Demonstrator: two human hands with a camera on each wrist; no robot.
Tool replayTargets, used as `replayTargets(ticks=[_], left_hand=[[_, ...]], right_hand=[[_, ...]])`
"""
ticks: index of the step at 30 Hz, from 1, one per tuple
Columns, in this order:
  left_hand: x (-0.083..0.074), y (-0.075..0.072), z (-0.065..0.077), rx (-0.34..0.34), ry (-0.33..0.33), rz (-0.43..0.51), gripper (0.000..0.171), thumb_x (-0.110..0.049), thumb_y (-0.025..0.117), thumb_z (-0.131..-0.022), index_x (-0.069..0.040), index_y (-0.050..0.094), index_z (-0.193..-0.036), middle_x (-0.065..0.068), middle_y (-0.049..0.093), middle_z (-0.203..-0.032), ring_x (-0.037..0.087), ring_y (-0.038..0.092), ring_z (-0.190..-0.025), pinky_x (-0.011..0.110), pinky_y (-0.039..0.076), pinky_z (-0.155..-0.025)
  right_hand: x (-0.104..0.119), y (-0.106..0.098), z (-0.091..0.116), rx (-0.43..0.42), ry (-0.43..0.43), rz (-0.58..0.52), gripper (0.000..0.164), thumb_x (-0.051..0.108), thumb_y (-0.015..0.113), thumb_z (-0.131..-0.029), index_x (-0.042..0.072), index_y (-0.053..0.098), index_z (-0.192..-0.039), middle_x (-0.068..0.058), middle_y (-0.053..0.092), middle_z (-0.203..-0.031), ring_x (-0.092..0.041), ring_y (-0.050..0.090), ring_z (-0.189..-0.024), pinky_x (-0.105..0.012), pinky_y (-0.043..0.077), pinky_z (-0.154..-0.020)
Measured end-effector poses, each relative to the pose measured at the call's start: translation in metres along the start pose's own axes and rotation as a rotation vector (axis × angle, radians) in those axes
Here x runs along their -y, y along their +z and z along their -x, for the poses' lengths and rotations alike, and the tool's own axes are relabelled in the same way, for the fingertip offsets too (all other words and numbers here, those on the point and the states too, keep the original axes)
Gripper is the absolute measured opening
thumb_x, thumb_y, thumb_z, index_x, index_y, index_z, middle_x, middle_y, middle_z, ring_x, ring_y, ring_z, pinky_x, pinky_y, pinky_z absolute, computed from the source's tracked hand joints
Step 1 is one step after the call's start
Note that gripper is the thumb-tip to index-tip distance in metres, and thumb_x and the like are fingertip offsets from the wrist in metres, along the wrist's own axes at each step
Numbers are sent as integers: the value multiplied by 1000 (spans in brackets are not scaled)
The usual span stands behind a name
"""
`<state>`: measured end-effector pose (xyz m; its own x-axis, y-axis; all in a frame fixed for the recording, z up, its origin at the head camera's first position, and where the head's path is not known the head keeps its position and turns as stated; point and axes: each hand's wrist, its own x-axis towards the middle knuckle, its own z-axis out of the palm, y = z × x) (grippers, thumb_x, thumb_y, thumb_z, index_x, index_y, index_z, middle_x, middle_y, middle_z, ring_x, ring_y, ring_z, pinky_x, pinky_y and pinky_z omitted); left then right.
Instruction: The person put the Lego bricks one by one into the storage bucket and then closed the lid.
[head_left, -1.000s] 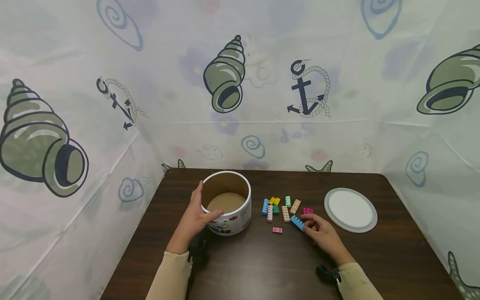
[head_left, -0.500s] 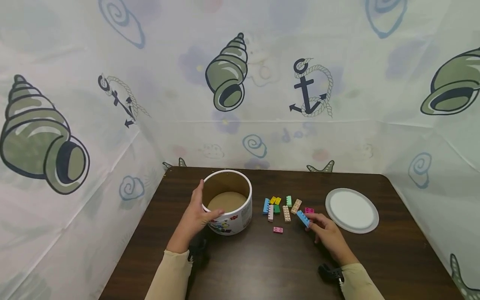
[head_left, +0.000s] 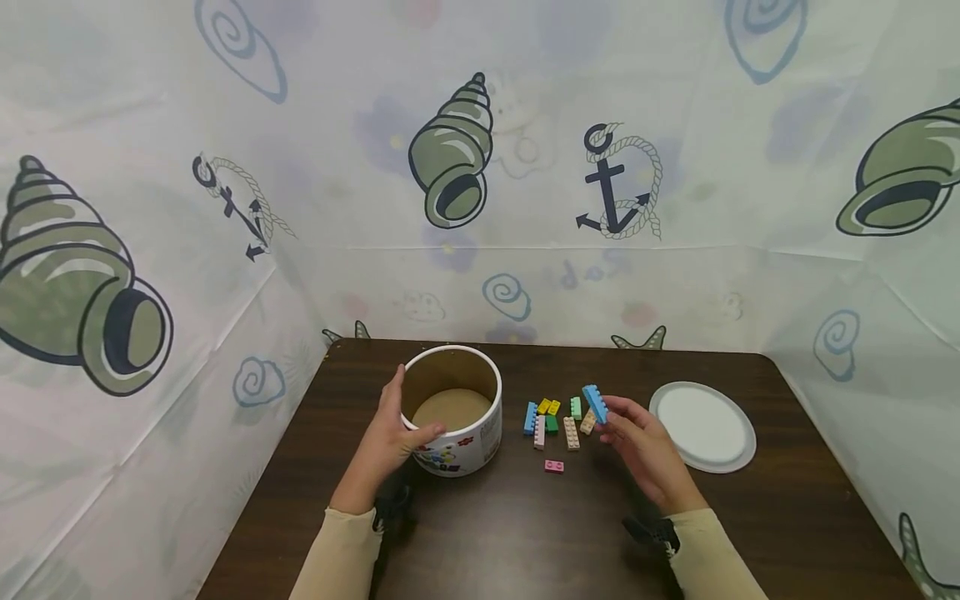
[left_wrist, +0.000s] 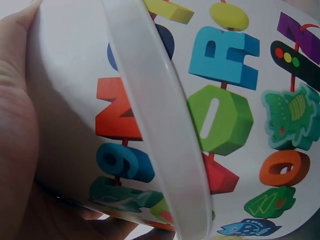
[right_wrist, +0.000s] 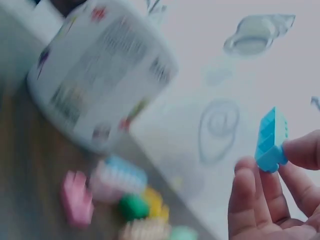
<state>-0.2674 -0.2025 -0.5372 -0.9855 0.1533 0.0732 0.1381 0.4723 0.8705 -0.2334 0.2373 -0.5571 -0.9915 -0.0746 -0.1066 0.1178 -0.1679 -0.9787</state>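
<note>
My left hand (head_left: 375,450) grips the left side of a white round bucket (head_left: 472,446), its thumb lying along the front near the rim. The bucket's mouth faces up and its bare tan bottom shows. Colourful letters and pictures cover its wall in the left wrist view, with a whitish handle (left_wrist: 155,120) crossing them. Between thumb and fingertips, my right hand (head_left: 648,454) pinches a light blue building brick (head_left: 595,402), raised above the table and tilted. The right wrist view shows this blue brick (right_wrist: 271,140) with its hollow side visible.
Several loose bricks lie right of the bucket: a blue brick (head_left: 530,418), yellow bricks (head_left: 549,407), a green brick (head_left: 551,424), a tan brick (head_left: 572,433) and a pink brick (head_left: 554,467). A white round lid (head_left: 705,427) lies on the dark wooden table (head_left: 510,542). Patterned cloth hangs behind.
My right hand has picked the light blue brick up off the table and raised it up and away from me. The left hand has stayed on the bucket.
</note>
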Motion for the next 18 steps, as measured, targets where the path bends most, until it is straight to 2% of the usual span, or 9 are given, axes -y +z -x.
replayTargets(ticks=[3,9,14,18], left_hand=[[0,0,0,-2,-6,-1,136,-51,94,-83,-26,-1,-177,15,9,-183,49,32,-159,71,30,-126],[2,1,-1,-12,9,-6,134,-47,94,-84,-25,0,-177,16,9,-183,49,32,-160,71,30,-126],[3,2,0,-21,18,-8,133,-44,94,-85,-21,1,-177,17,10,-183,50,31,-160,71,31,-126],[2,2,-1,-20,19,11,133,-39,95,-85,-21,1,-177,18,11,-182,51,33,-159,71,32,-125]], right_hand=[[18,21,-8,39,-15,-103,38,25,63,-112,10,60,-147,2,64,-126,-16,65,-114,-27,56,-102],[45,71,-27,127,-24,-275,26,16,62,-112,12,64,-138,-3,63,-126,-18,64,-112,-26,56,-104],[59,110,-42,195,-12,-297,22,12,60,-112,9,63,-134,-5,65,-119,-18,67,-106,-27,58,-100],[67,132,-55,211,9,-310,24,10,58,-113,5,61,-136,-5,64,-116,-18,67,-102,-26,58,-97]])
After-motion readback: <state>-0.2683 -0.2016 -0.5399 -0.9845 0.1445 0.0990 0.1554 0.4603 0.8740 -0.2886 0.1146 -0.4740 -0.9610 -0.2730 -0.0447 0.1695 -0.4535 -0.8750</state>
